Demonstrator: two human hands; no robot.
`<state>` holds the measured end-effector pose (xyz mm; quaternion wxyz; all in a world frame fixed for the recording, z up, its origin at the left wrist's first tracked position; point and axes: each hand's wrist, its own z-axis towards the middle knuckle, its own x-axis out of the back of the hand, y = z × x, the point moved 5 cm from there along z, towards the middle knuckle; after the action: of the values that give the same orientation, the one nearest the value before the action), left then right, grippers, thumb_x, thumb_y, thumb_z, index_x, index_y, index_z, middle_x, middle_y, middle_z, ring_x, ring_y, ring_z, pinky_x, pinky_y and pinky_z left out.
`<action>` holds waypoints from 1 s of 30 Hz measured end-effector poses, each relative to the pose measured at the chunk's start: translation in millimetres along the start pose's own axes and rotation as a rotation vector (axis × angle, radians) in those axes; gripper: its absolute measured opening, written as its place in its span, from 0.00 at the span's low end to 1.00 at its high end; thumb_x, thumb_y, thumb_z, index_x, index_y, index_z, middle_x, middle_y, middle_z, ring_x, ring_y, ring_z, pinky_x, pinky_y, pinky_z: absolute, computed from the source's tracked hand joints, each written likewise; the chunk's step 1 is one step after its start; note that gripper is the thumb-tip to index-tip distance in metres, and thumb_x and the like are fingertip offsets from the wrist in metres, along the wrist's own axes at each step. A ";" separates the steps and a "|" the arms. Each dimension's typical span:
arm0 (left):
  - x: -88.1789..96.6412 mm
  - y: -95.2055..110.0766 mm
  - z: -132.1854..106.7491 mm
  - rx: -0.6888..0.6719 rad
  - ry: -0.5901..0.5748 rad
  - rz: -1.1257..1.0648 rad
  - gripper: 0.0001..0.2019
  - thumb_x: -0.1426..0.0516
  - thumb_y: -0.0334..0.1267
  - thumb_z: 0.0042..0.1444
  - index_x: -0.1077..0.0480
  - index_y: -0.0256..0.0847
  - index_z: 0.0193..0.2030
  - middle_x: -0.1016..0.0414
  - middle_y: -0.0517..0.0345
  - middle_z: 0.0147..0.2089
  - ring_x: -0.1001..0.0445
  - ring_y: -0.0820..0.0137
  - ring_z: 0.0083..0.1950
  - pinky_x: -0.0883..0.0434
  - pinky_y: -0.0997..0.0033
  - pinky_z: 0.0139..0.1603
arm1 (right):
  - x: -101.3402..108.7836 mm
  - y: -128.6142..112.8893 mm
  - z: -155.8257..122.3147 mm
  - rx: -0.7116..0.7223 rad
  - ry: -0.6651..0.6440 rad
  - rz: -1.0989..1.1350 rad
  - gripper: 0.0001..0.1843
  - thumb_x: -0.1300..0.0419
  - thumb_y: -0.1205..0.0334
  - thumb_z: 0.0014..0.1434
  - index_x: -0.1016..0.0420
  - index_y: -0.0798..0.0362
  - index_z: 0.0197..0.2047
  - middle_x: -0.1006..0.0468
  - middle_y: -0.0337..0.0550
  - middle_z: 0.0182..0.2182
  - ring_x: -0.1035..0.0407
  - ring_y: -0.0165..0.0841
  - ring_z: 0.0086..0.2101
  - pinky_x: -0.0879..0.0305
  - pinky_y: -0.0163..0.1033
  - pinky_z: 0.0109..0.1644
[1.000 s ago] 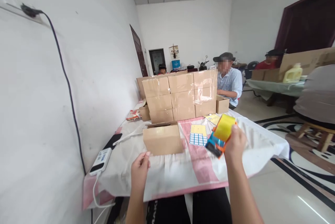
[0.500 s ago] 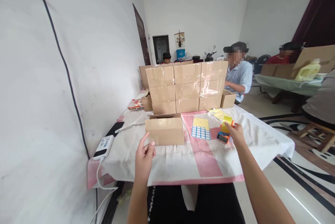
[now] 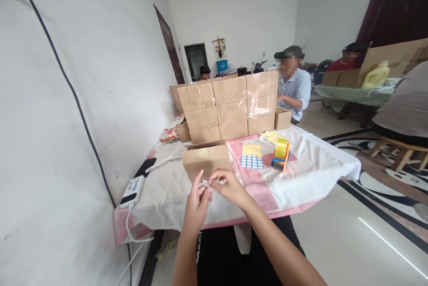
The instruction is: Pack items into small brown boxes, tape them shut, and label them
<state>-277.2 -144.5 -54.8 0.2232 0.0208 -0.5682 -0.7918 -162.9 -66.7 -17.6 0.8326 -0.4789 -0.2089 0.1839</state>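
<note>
My left hand (image 3: pixel 198 199) and my right hand (image 3: pixel 228 185) meet in front of me above the near table edge, fingertips pinched together on a small clear strip (image 3: pixel 207 182) that I cannot name for sure. Just beyond them a brown cardboard box (image 3: pixel 206 160) lies on the white and pink tablecloth (image 3: pixel 301 174). A tape dispenser with a yellow roll (image 3: pixel 281 153) rests on the cloth to the right, apart from both hands. A sheet of blue and white labels (image 3: pixel 252 157) lies between box and dispenser.
A wall of stacked taped boxes (image 3: pixel 230 107) stands at the back of the table. A power bank (image 3: pixel 132 191) with a cable and a black phone (image 3: pixel 145 167) lie at the left edge by the wall. Other people sit behind the stack and at a table (image 3: pixel 351 93) on the right.
My right hand put the tape dispenser down on the cloth and came back to the left. Both hands now pinch together in front of the box.
</note>
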 end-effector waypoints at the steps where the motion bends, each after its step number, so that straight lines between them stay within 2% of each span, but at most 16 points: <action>1: -3.4 -0.4 1.4 0.000 -0.007 0.000 0.34 0.48 0.49 0.67 0.55 0.42 0.75 0.35 0.67 0.26 0.35 0.71 0.30 0.36 0.71 0.36 | 1.9 -3.9 -2.1 0.036 0.016 -0.037 0.06 0.37 0.62 0.57 0.22 0.51 0.29 0.29 0.41 0.36 0.30 0.33 0.39 0.37 0.39 0.44; 4: -13.2 -9.8 4.7 0.034 -0.050 0.088 0.34 0.49 0.49 0.67 0.55 0.43 0.75 0.36 0.68 0.24 0.35 0.70 0.27 0.37 0.71 0.33 | 27.0 -15.6 -11.3 0.155 0.155 -0.142 0.07 0.39 0.64 0.58 0.23 0.51 0.29 0.30 0.42 0.38 0.32 0.36 0.44 0.37 0.42 0.49; 6: -18.1 -24.5 5.3 0.086 -0.110 0.269 0.32 0.50 0.47 0.67 0.50 0.44 0.74 0.34 0.68 0.22 0.32 0.68 0.26 0.37 0.70 0.33 | 60.7 -25.8 -18.7 0.206 0.352 -0.142 0.07 0.40 0.63 0.61 0.24 0.50 0.30 0.30 0.42 0.37 0.33 0.36 0.44 0.39 0.43 0.51; 8: -18.1 -40.9 7.7 0.123 -0.137 0.437 0.27 0.50 0.45 0.66 0.40 0.44 0.70 0.30 0.66 0.21 0.27 0.66 0.28 0.35 0.68 0.34 | 99.0 -38.1 -24.9 0.217 0.551 -0.117 0.07 0.40 0.60 0.62 0.24 0.49 0.32 0.31 0.42 0.37 0.33 0.36 0.43 0.40 0.43 0.52; 10: -10.5 -46.9 18.1 0.053 -0.038 0.522 0.22 0.50 0.45 0.65 0.31 0.43 0.62 0.25 0.62 0.25 0.24 0.65 0.31 0.32 0.68 0.35 | 126.9 -51.8 -24.2 0.207 0.599 -0.128 0.08 0.38 0.56 0.62 0.24 0.49 0.33 0.31 0.42 0.39 0.34 0.36 0.44 0.40 0.43 0.52; 12: 2.5 -39.7 38.4 -0.083 0.144 0.563 0.18 0.49 0.45 0.65 0.27 0.42 0.56 0.21 0.56 0.34 0.21 0.64 0.37 0.28 0.66 0.39 | 138.4 -63.5 -15.9 0.192 0.514 -0.159 0.09 0.36 0.54 0.60 0.23 0.49 0.32 0.30 0.43 0.40 0.33 0.38 0.47 0.41 0.44 0.54; 13: 9.6 -32.6 52.1 -0.147 0.237 0.583 0.17 0.48 0.45 0.65 0.26 0.42 0.54 0.20 0.53 0.40 0.21 0.63 0.42 0.26 0.65 0.43 | 138.3 -67.1 -10.0 0.180 0.451 -0.179 0.10 0.36 0.53 0.60 0.22 0.49 0.31 0.30 0.43 0.41 0.33 0.39 0.48 0.42 0.45 0.56; 14: 15.7 -25.5 68.3 -0.184 0.298 0.594 0.16 0.50 0.44 0.66 0.27 0.42 0.53 0.21 0.50 0.46 0.22 0.61 0.49 0.27 0.63 0.51 | 135.4 -69.2 -3.6 0.166 0.389 -0.198 0.10 0.35 0.53 0.59 0.22 0.49 0.31 0.29 0.44 0.42 0.33 0.39 0.48 0.42 0.45 0.57; 16: 25.8 -10.9 104.6 -0.228 0.369 0.620 0.17 0.51 0.41 0.66 0.29 0.41 0.56 0.26 0.45 0.57 0.29 0.60 0.62 0.34 0.59 0.64 | 123.6 -68.6 10.4 0.132 0.262 -0.217 0.10 0.36 0.53 0.59 0.21 0.50 0.31 0.28 0.44 0.43 0.32 0.38 0.48 0.42 0.46 0.58; 19: 31.8 3.0 153.1 -0.271 0.327 0.687 0.22 0.49 0.33 0.63 0.33 0.42 0.63 0.36 0.47 0.70 0.41 0.58 0.72 0.44 0.55 0.73 | 104.7 -60.2 31.0 0.076 0.107 -0.178 0.13 0.36 0.50 0.58 0.20 0.50 0.31 0.27 0.44 0.43 0.31 0.37 0.48 0.42 0.45 0.59; 21: 30.2 1.8 170.8 -0.275 0.227 0.743 0.23 0.47 0.30 0.61 0.30 0.45 0.63 0.33 0.51 0.69 0.41 0.56 0.72 0.46 0.51 0.74 | 97.5 -52.4 43.4 0.034 0.041 -0.108 0.14 0.34 0.49 0.57 0.20 0.51 0.30 0.27 0.45 0.44 0.31 0.38 0.49 0.42 0.45 0.59; 23: 27.8 -6.1 174.6 -0.251 0.139 0.793 0.20 0.47 0.30 0.62 0.26 0.46 0.58 0.24 0.52 0.60 0.32 0.55 0.67 0.43 0.48 0.72 | 94.4 -43.6 55.1 -0.013 -0.008 0.005 0.14 0.33 0.49 0.54 0.19 0.51 0.30 0.26 0.44 0.45 0.31 0.38 0.50 0.41 0.44 0.57; 25: 26.8 -16.2 169.2 -0.212 0.088 0.830 0.18 0.50 0.35 0.65 0.23 0.47 0.55 0.19 0.52 0.54 0.27 0.55 0.60 0.35 0.49 0.67 | 93.9 -33.2 67.0 -0.069 -0.022 0.123 0.14 0.31 0.49 0.51 0.19 0.52 0.29 0.24 0.44 0.44 0.30 0.38 0.49 0.40 0.42 0.55; 27: 26.2 -23.9 161.1 -0.188 0.045 0.857 0.17 0.49 0.42 0.67 0.23 0.49 0.55 0.21 0.54 0.57 0.26 0.55 0.60 0.32 0.52 0.64 | 93.3 -21.9 80.5 -0.111 -0.019 0.192 0.13 0.30 0.51 0.49 0.19 0.52 0.28 0.21 0.43 0.39 0.30 0.37 0.47 0.39 0.41 0.54; 30: 24.7 -28.4 153.9 -0.194 -0.032 0.881 0.18 0.47 0.49 0.66 0.24 0.50 0.57 0.28 0.57 0.66 0.33 0.57 0.68 0.39 0.53 0.70 | 87.2 -1.8 103.9 -0.177 -0.064 0.186 0.13 0.29 0.51 0.45 0.19 0.53 0.26 0.20 0.42 0.35 0.29 0.37 0.46 0.39 0.39 0.55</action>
<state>-352.8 -9.5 -20.8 0.5310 -0.2565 -0.4496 -0.6709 -143.4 51.5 46.2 0.7593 -0.5615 -0.2055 0.2567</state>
